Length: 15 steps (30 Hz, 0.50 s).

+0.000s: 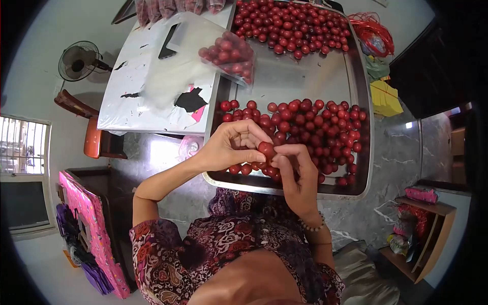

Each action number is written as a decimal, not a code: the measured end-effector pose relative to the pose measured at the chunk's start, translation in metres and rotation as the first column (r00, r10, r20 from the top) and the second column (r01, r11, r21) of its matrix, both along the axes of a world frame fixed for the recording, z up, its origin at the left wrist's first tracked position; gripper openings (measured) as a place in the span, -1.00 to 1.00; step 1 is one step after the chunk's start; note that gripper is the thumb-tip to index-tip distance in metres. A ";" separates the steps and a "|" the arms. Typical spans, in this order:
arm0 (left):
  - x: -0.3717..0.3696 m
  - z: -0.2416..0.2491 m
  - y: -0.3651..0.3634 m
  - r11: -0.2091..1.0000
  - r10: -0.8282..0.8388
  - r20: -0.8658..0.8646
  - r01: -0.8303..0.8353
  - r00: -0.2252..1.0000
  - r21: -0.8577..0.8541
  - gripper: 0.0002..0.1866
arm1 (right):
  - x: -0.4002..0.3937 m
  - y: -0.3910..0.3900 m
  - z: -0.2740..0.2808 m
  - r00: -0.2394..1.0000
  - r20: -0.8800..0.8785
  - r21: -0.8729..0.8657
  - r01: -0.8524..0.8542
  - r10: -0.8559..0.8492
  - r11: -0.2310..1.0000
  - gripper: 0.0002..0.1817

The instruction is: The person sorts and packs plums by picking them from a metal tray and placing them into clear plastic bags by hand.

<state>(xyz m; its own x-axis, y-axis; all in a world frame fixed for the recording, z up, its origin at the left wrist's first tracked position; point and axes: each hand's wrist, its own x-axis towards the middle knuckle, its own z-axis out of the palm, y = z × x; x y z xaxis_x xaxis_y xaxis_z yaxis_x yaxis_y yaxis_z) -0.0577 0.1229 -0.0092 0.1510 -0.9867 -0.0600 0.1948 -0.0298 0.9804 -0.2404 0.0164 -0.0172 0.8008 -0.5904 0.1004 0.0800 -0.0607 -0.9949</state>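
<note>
Landmark: the metal tray (284, 81). Above its near end, the left hand (229, 147) pinches one red fruit (266, 149) between thumb and fingers; the right hand (298, 175), nearly closed, has its fingertips at the fruit's side. Beyond, loose fruits (310, 122) lie inside the tray. A part-filled plastic bag (231, 57) overlaps the tray's left edge.

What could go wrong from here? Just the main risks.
1. Dropped fruit: the red fruit is held only at the fingertips of the left hand and right hand. If it slips, it would probably land among the loose fruit below and be hard to pick out again.
2. Bag shift: the clear plastic bag spans the table and the metal tray, its fruit-filled end at the tray's rim. A bump might slide it.
</note>
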 end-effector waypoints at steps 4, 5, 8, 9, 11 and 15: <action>0.006 -0.003 0.004 0.998 0.060 -0.064 -0.060 0.996 0.000 -0.69 | -0.005 0.000 0.002 0.998 0.024 -0.142 0.069 -0.066 0.988 -0.85; 0.008 -0.003 0.005 0.995 0.094 -0.075 -0.096 0.993 -0.013 -0.70 | -0.009 0.000 0.002 0.994 0.019 -0.231 0.109 -0.108 0.967 -0.84; 0.020 0.006 0.014 0.982 0.187 -0.107 -0.189 0.977 -0.007 -0.71 | -0.019 0.000 -0.004 0.982 0.068 -0.354 0.188 -0.175 0.916 -0.82; 0.027 0.012 0.017 0.974 0.216 -0.057 -0.219 0.975 -0.063 -0.73 | -0.023 -0.001 -0.005 0.984 0.079 -0.358 0.178 -0.161 0.916 -0.82; 0.048 0.018 0.023 0.928 0.354 0.040 -0.346 0.934 -0.138 -0.71 | -0.030 -0.002 -0.008 0.970 0.058 -0.442 0.236 -0.235 0.865 -0.81; 0.096 0.047 0.034 0.773 0.627 0.262 -0.546 0.734 -0.322 -0.67 | -0.038 -0.002 -0.013 0.952 0.027 -0.412 0.289 -0.306 0.864 -0.82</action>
